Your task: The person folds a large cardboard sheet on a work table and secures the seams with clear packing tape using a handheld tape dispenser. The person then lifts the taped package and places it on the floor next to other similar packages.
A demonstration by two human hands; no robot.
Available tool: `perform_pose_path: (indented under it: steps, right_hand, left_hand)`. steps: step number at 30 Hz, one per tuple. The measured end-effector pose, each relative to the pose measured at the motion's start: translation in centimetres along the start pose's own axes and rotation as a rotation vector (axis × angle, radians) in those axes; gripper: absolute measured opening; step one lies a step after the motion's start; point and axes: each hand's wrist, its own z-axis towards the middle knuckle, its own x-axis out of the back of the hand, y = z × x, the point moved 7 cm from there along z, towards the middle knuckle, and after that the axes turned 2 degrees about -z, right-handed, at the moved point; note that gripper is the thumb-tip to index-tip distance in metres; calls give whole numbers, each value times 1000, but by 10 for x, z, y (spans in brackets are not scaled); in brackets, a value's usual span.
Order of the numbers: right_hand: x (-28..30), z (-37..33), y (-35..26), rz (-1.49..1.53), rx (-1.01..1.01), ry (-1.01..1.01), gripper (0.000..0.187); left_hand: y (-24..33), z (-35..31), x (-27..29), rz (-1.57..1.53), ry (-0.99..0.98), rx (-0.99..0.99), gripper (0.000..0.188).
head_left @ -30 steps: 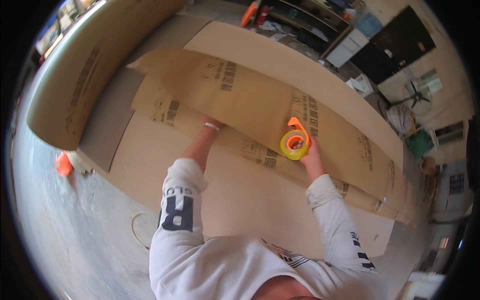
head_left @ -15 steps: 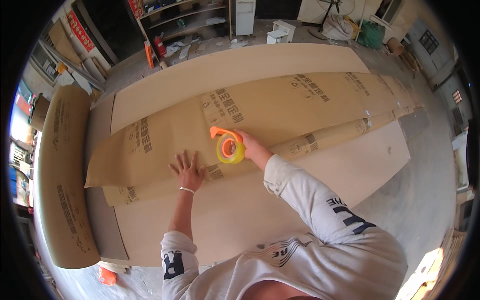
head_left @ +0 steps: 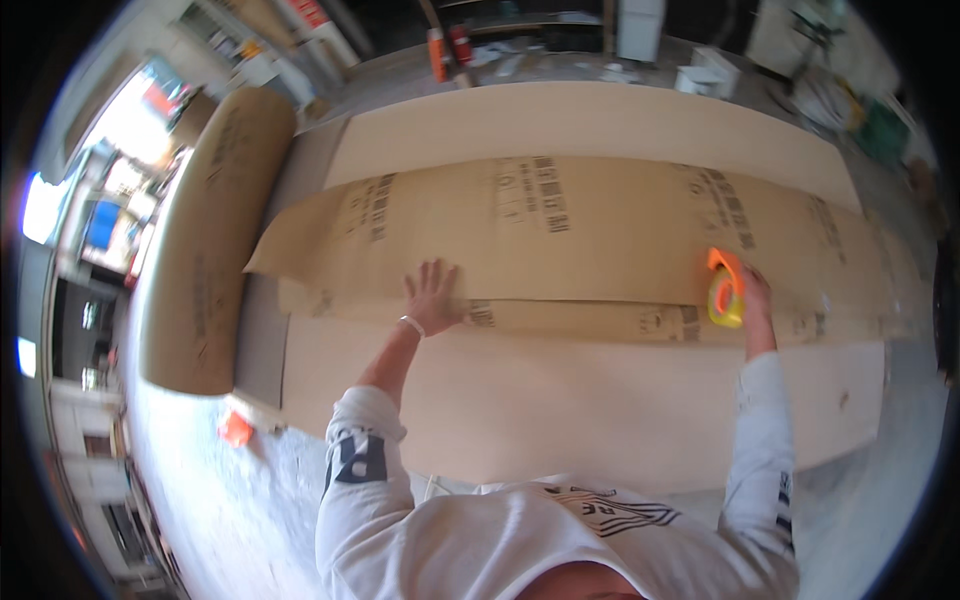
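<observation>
A long brown cardboard sheet with dark print lies folded into a flat, lengthwise package across the pale board. My left hand rests flat on its near overlapping edge, fingers spread. Farther right, my right hand grips an orange tape dispenser with a roll of yellowish tape, held over the cardboard near that same edge. The left end of the sheet curls up a little. Whether a strip of tape runs from the dispenser cannot be made out.
A big roll of brown cardboard lies at the left end of the board. An orange object is on the floor below it. Beyond the far side stand a red fire extinguisher, a small white stool and a fan.
My right hand has moved to the right along the cardboard with the tape dispenser, away from my left hand. The left hand stays pressed near the overlap. The view has turned leftward.
</observation>
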Motion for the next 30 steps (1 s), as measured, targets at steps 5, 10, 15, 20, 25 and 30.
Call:
perform_pose_path:
  steps: [5,10,15,20,25,30]
  right_hand:
    - [-32,-17,5,-3,-28,37,27]
    - [-43,-9,-27,201,-19,-62,23]
    - [-39,-12,-64,463,-29,118,28]
    - [-2,-14,-96,610,-83,48,37]
    - [57,12,-9,584,160,206,43]
    - [21,-13,-16,513,285,37,47]
  left_hand:
    - [-15,-25,-12,97,-42,-5,125]
    - [-21,-28,-40,80,60,17,121]
    - [-16,-23,-41,41,161,-7,113]
    - [-32,-43,-41,86,110,64,115]
    - [-9,-16,-43,121,114,67,115]
    - [12,1,-21,326,-132,248,94]
